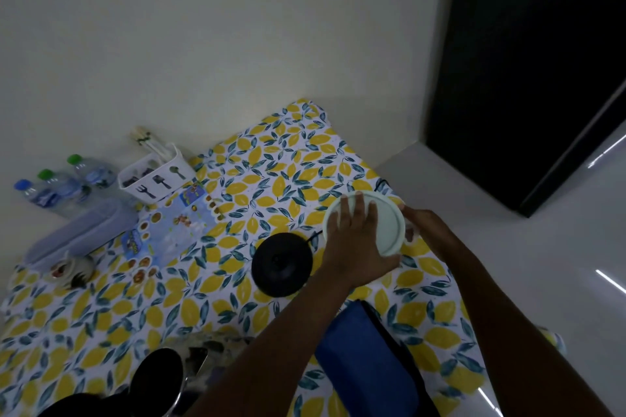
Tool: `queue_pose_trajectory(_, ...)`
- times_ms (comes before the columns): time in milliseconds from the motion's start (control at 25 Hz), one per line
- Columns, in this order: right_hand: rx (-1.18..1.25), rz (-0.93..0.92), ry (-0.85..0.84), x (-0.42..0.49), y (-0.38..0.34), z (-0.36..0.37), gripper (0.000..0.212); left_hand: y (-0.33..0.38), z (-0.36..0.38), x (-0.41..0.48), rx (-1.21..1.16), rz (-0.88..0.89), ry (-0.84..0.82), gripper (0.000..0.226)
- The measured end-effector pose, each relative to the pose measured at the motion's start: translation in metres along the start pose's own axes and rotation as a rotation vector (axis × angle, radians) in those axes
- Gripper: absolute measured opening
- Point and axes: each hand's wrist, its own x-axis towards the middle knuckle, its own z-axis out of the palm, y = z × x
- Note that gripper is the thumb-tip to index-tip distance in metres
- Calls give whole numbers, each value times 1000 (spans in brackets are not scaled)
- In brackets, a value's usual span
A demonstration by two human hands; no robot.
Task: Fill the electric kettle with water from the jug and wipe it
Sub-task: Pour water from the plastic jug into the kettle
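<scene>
Opening the pale jug (389, 230) near the surface's (101, 311) right edge is judged the step in hand: the left hand (355, 240) is spread flat on its top, the right hand (430, 227) curled round its side. Next, that top must be lifted clear.

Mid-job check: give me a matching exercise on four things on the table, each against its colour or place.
Things:
1. jug
2. kettle base
3. bag
4. cutlery holder

Descriptions:
A. white, beside the bottles
B. under the left hand
C. black
D. blue

Pairs: 1-B, 2-C, 3-D, 4-A
</scene>
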Motion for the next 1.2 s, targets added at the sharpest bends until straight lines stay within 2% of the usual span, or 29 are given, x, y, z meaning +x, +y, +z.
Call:
queue_pose_trajectory(240,249,35,128,-11,13,15,43,5,8,-7,17,19,11,96)
queue_pose_trajectory(400,217,85,235,-36,16,25,52,-1,-6,-35,38,34,44,95)
queue_pose_trajectory(520,274,12,200,-58,2,34,56,3,-24,-65,8,14,139,99)
queue_pose_trajectory(600,309,-16,166,-72,-14,42,51,8,-37,-86,-21,-46,211,99)
queue_pose_trajectory(760,305,-108,39,-104,-50,77,44,2,-62,-137,-5,-174,272,86)
queue_pose_trajectory(1000,245,-59,-24,-153,-83,139,49,-21,-71,-212,-52,-313,366,63)
queue_pose_trajectory(1080,235,-40,-45,-164,-89,154,47,-25,-69,-229,-47,-387,397,61)
queue_pose_trajectory(1200,106,4,-33,-169,-99,175,42,-38,-64,-245,-138,-472,344,63)
